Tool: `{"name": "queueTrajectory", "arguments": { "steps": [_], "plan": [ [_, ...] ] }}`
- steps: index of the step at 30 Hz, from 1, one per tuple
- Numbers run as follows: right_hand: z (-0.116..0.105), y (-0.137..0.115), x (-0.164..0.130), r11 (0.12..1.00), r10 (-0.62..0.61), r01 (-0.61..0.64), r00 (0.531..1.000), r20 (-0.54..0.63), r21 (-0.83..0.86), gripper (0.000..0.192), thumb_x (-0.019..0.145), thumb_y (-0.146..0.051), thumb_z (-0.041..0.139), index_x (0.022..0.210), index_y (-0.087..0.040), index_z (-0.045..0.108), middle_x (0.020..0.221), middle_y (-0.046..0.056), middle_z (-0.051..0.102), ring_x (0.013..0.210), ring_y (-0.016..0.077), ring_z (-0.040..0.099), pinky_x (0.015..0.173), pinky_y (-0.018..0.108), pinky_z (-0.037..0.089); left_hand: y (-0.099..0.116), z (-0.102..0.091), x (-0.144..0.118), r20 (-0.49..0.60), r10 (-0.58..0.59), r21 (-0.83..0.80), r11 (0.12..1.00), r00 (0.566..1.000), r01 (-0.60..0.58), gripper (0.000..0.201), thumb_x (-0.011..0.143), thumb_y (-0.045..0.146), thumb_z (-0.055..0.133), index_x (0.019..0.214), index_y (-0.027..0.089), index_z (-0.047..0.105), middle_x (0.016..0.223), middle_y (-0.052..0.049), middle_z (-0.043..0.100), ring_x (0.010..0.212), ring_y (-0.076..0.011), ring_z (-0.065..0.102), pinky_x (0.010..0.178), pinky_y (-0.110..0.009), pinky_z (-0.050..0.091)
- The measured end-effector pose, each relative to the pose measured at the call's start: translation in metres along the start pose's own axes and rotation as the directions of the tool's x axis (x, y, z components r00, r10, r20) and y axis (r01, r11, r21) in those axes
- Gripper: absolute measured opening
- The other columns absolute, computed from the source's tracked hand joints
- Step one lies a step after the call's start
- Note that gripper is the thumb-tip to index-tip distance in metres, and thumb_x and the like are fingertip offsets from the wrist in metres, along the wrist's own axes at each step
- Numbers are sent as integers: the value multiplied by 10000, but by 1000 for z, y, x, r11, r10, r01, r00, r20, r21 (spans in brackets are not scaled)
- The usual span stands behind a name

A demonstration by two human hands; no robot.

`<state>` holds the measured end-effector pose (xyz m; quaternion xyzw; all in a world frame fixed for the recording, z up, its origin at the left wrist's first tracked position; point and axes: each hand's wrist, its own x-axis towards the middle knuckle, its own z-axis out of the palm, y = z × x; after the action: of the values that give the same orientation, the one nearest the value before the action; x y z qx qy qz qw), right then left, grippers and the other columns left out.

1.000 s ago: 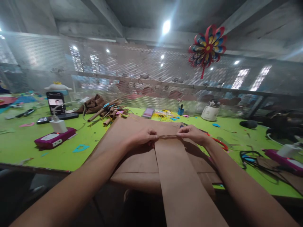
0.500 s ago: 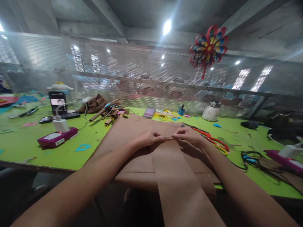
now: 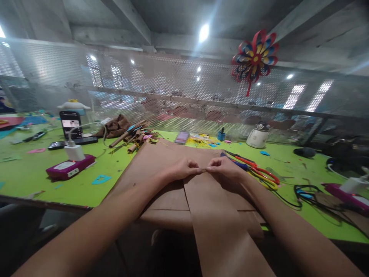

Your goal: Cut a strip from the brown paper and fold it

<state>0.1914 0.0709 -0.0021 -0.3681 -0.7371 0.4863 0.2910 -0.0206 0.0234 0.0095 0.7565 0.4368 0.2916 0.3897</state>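
Paper strip [image 3: 213, 211] being folded or rolled at its far edge, apparently.
It's pinched between left hand [image 3: 186, 168] and right hand [image 3: 223, 168], almost touching; an even pinch is probably called for next. Bigger paper sheet [image 3: 161, 154]'s spread underneath, red-handled scissors [image 3: 253, 165] parked just right of the right hand.

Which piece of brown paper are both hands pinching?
The narrow strip running toward the wearer: the left hand and right hand pinch its far end. The wider brown sheet lies beneath it, outside their fingertips' grip.
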Motion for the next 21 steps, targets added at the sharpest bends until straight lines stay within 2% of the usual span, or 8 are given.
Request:
{"name": "queueTrajectory", "arguments": {
  "steps": [4, 7, 13, 17, 21],
  "plan": [
    [-2, -1, -1, 1000, -16, 16, 1000, -9, 4, 344, 606, -442, 748, 627, -136, 591, 564, -30, 506, 529, 82, 399, 531, 237, 291, -7, 0, 5, 19, 41, -21, 999, 999, -40, 340, 752, 468, 608, 691, 134, 602, 523, 39, 450, 500, -76, 351, 500, -222, 256],
    [-3, -2, -1, 1000, -24, 23, 1000, -11, -21, 337, 632, -443, 722, 634, -135, 584, 569, -34, 495, 533, 80, 390, 532, 236, 285, -11, -1, 8, 28, 14, -46, 999, 1000, -13, 359, 725, 487, 629, 661, 139, 570, 531, 41, 440, 505, -76, 346, 493, -222, 250],
    [4, -11, -2, 982, -67, 75, 996, 52, -171, 303, 671, -434, 681, 706, -136, 636, 633, 2, 555, 585, 110, 453, 547, 242, 331, -10, -1, 7, 43, -19, -68, 997, 999, 22, 378, 706, 507, 643, 693, 134, 579, 539, 42, 440, 512, -80, 347, 502, -231, 253],
    [3, -12, -2, 982, -36, 34, 999, -6, -186, 334, 654, -463, 687, 630, -138, 614, 536, -20, 490, 504, 91, 388, 495, 241, 279, -9, -3, 5, 103, -24, -140, 989, 994, 38, 347, 692, 464, 674, 700, 129, 585, 584, 22, 479, 534, -86, 376, 519, -243, 270],
    [-4, -6, -2, 990, -57, 48, 996, -66, -135, 356, 640, -483, 696, 622, -137, 613, 530, -31, 474, 498, 80, 361, 500, 239, 265, -6, -5, 0, 143, -64, -197, 976, 988, 92, 359, 738, 455, 637, 602, 147, 514, 520, 35, 409, 487, -75, 309, 489, -251, 220]
  ]
}}
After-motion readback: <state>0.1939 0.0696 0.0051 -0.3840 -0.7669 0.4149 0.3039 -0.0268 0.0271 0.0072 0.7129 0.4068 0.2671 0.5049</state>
